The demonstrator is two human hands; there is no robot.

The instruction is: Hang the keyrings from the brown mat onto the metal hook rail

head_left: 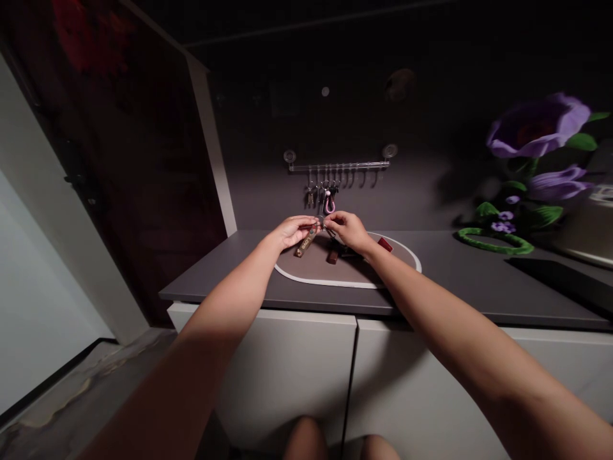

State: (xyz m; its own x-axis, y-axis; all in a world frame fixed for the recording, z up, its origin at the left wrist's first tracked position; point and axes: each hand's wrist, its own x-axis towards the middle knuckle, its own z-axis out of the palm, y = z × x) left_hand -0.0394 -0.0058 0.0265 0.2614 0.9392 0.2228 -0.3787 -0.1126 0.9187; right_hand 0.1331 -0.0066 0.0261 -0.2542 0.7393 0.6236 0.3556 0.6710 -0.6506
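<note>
My left hand point(295, 231) is closed with its fingertips pinching a keychain, whose brown strap point(307, 243) lettered "Love" hangs below them. Close beside it, my right hand point(348, 229) pinches the metal keys and ring point(326, 225) of the same bunch. Both hands are over an oval brown mat point(311, 271) with a white rim. On the mat under my right hand lie a dark brown item point(332, 256) and some black things, partly hidden. A red item point(385, 245) rests beyond my right wrist.
A clear hook rail point(340, 167) is fixed to the wall behind my hands. Keys point(310, 195) and a pink looped fob point(330, 203) hang from its left hooks. Purple artificial flowers point(539, 128) and a green ring point(495, 241) stand right on the grey counter point(460, 287).
</note>
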